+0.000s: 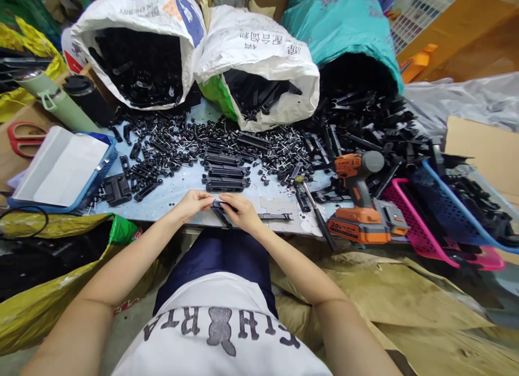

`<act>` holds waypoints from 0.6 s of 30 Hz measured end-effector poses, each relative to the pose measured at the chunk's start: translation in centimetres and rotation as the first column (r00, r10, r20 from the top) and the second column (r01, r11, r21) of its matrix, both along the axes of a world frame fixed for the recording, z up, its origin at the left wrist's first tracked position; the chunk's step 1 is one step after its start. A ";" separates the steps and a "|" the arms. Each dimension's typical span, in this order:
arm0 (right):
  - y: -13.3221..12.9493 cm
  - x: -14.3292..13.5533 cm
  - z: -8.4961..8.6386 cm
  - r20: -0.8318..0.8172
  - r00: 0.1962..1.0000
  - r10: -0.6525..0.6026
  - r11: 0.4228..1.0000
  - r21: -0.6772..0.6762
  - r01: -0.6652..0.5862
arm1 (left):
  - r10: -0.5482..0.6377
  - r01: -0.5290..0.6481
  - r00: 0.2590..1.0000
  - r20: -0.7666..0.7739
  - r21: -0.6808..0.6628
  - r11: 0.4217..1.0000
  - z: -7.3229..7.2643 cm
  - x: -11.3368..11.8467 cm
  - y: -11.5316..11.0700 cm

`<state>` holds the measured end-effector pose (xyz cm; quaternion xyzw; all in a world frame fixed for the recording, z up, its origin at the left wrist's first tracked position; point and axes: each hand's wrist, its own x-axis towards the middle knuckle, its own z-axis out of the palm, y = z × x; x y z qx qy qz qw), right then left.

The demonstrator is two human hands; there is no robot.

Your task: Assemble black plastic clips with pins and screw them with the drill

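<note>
At the table's front edge, my right hand (pixel 242 211) is closed on a black plastic part (pixel 221 216) that slants down over the edge. My left hand (pixel 195 204) pinches at the part's left end, with its fingertips pressed together; whatever small thing they hold is too small to make out. Just beyond my hands lies a row of black assembled pieces (pixel 227 178). Another long black piece (pixel 277 217) rests to the right of my right hand.
Small black parts and metal pins (pixel 279 154) cover the table's middle. An orange cordless drill (pixel 359 203), a hammer-like tool (pixel 315 208) and a pink basket (pixel 417 230) stand right. Open sacks (pixel 259 46) line the back; a blue tray (pixel 77 203) sits left.
</note>
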<state>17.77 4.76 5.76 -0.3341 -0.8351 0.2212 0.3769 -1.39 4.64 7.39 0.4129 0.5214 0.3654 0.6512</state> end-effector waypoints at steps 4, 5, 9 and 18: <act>0.1 -0.1 -0.4 0.001 1.000 -0.005 1.000 -0.029 0.005 | -0.012 0.012 1.000 -0.004 0.009 1.000 0.1 0.3 -0.3; 0.1 -0.1 -0.5 -0.003 1.000 -0.008 1.000 -0.030 0.008 | -0.022 0.022 1.000 -0.010 0.012 1.000 0.0 0.4 -0.2; 0.1 -0.1 -0.4 -0.006 1.000 -0.006 1.000 -0.020 0.006 | 0.047 -0.019 0.979 -0.197 0.140 0.990 -0.7 0.1 0.2; -0.1 -0.4 -0.9 0.059 0.997 0.047 0.999 0.008 -0.047 | 0.157 0.388 0.591 -0.791 0.450 0.805 -0.5 0.9 -1.1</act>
